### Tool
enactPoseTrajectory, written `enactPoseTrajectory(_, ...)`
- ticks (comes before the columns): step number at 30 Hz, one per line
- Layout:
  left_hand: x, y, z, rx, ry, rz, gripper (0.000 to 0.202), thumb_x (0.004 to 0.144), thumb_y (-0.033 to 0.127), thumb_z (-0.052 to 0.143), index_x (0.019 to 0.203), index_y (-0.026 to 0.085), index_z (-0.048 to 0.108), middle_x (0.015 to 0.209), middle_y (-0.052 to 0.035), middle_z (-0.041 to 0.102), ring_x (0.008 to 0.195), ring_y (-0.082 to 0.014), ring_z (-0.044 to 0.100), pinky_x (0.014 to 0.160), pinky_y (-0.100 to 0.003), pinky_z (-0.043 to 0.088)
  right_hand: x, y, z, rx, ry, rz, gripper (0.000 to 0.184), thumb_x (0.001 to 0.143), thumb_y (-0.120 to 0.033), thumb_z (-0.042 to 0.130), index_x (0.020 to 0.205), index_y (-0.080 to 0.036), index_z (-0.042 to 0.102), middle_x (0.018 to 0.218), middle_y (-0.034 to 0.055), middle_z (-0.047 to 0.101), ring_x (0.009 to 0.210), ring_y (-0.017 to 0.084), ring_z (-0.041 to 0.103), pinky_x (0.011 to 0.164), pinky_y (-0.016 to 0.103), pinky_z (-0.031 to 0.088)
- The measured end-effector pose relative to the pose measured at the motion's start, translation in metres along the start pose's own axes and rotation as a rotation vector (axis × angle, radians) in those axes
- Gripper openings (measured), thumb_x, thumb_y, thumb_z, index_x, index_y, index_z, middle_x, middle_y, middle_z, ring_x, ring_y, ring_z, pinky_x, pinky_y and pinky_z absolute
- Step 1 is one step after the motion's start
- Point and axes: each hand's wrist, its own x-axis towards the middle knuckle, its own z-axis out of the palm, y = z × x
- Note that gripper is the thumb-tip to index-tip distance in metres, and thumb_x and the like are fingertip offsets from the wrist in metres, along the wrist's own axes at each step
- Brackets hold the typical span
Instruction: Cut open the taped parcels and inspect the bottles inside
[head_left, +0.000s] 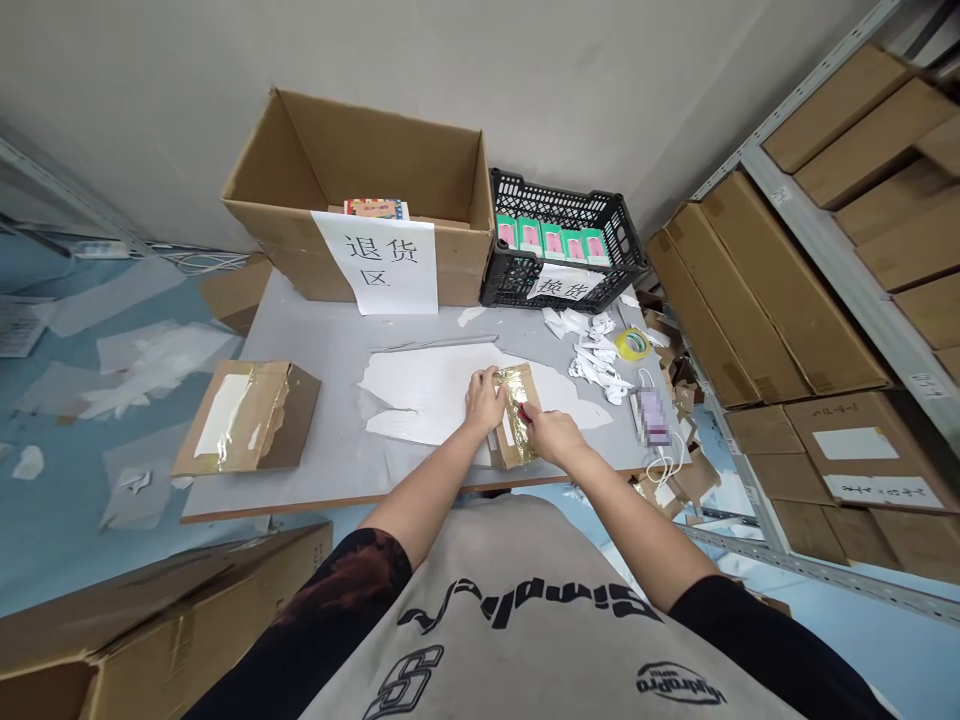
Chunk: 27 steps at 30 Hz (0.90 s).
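Observation:
A small cardboard box with shiny clear tape along its top lies near the front edge of the table, on torn white paper. My left hand grips its left edge, fingers bent over the upper corner. In my closed right hand is a red box cutter, mostly covered by the fingers. Its tip is at the tape on the box; the blade is too small to make out.
A large open carton and a black crate of green-and-pink boxes stand at the back. Another taped box sits left. Crumpled paper, a tape roll and a phone with a cable lie right. Shelves flank the table.

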Motion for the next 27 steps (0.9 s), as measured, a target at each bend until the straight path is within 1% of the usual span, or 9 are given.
enactPoseTrajectory(4,0.000,0.001,0.000,-0.007,0.013,-0.005,0.040,0.093,0.035,0.047,0.133,0.027,0.046,0.125,-0.0105,0.048,0.122,-0.0269,0.049,0.101,-0.045,0.043,-0.010,0.004,-0.005,-0.034,-0.042,-0.038,0.048,0.093,-0.023,0.040,0.141,-0.023,0.044,0.106,0.0134,0.072,0.095,0.027,0.067,0.078,0.032,0.043)
enactPoseTrajectory(7,0.000,0.002,-0.001,-0.009,0.011,-0.026,0.039,0.094,0.036,0.045,0.132,0.028,0.047,0.126,-0.0102,0.048,0.122,-0.0265,0.050,0.101,-0.045,0.043,-0.014,0.008,-0.010,-0.062,-0.060,-0.073,0.048,0.092,-0.023,0.041,0.139,-0.023,0.047,0.105,0.0137,0.071,0.095,0.028,0.066,0.076,0.033,0.043)
enactPoseTrajectory(12,-0.001,0.003,-0.002,-0.002,0.009,-0.033,0.038,0.095,0.037,0.043,0.132,0.029,0.046,0.127,-0.0094,0.049,0.122,-0.0257,0.050,0.102,-0.044,0.042,-0.020,0.013,-0.012,-0.051,-0.127,-0.109,0.041,0.090,-0.024,0.043,0.128,-0.024,0.059,0.106,0.0126,0.071,0.097,0.028,0.065,0.078,0.032,0.042)
enactPoseTrajectory(16,-0.001,0.004,-0.002,0.008,0.009,-0.030,0.037,0.096,0.037,0.041,0.132,0.029,0.046,0.127,-0.0096,0.049,0.123,-0.0256,0.050,0.103,-0.045,0.042,-0.025,0.017,-0.011,-0.036,-0.138,-0.113,0.044,0.088,-0.022,0.044,0.130,-0.025,0.058,0.106,0.0121,0.071,0.097,0.028,0.066,0.077,0.032,0.043)
enactPoseTrajectory(18,-0.001,0.004,-0.002,0.013,0.016,-0.022,0.037,0.096,0.037,0.039,0.132,0.029,0.046,0.127,-0.0097,0.049,0.123,-0.0255,0.050,0.103,-0.045,0.041,-0.026,0.018,-0.014,-0.005,-0.161,-0.100,0.045,0.088,-0.022,0.044,0.131,-0.026,0.057,0.105,0.0112,0.072,0.092,0.026,0.067,0.077,0.032,0.043)
enactPoseTrajectory(21,-0.002,0.004,-0.001,0.030,0.027,-0.020,0.036,0.097,0.037,0.039,0.132,0.029,0.046,0.126,-0.0099,0.050,0.121,-0.0256,0.051,0.103,-0.046,0.041,-0.024,0.020,-0.021,0.076,-0.266,-0.079,0.043,0.089,-0.024,0.043,0.129,-0.027,0.059,0.098,0.0088,0.073,0.070,0.020,0.069,0.070,0.028,0.045)
enactPoseTrajectory(23,-0.002,0.004,0.000,0.042,0.030,-0.020,0.037,0.097,0.036,0.039,0.132,0.029,0.046,0.126,-0.0101,0.050,0.120,-0.0256,0.051,0.103,-0.046,0.042,-0.023,0.022,-0.024,0.101,-0.296,-0.084,0.042,0.090,-0.025,0.043,0.128,-0.028,0.060,0.095,0.0077,0.073,0.060,0.017,0.067,0.067,0.027,0.044)
enactPoseTrajectory(25,-0.003,0.005,0.000,0.058,0.043,-0.025,0.037,0.096,0.035,0.040,0.131,0.028,0.047,0.125,-0.0108,0.051,0.118,-0.0258,0.053,0.101,-0.046,0.043,-0.023,0.024,-0.024,0.089,-0.274,-0.101,0.043,0.089,-0.025,0.044,0.128,-0.028,0.060,0.096,0.0079,0.073,0.061,0.017,0.067,0.067,0.027,0.044)
enactPoseTrajectory(27,-0.004,0.009,-0.001,0.099,0.086,-0.005,0.037,0.096,0.032,0.041,0.131,0.026,0.048,0.124,-0.0123,0.051,0.119,-0.0268,0.052,0.102,-0.047,0.042,-0.025,0.026,-0.021,0.072,-0.243,-0.115,0.043,0.088,-0.024,0.044,0.128,-0.028,0.061,0.097,0.0083,0.073,0.069,0.019,0.069,0.068,0.027,0.044)
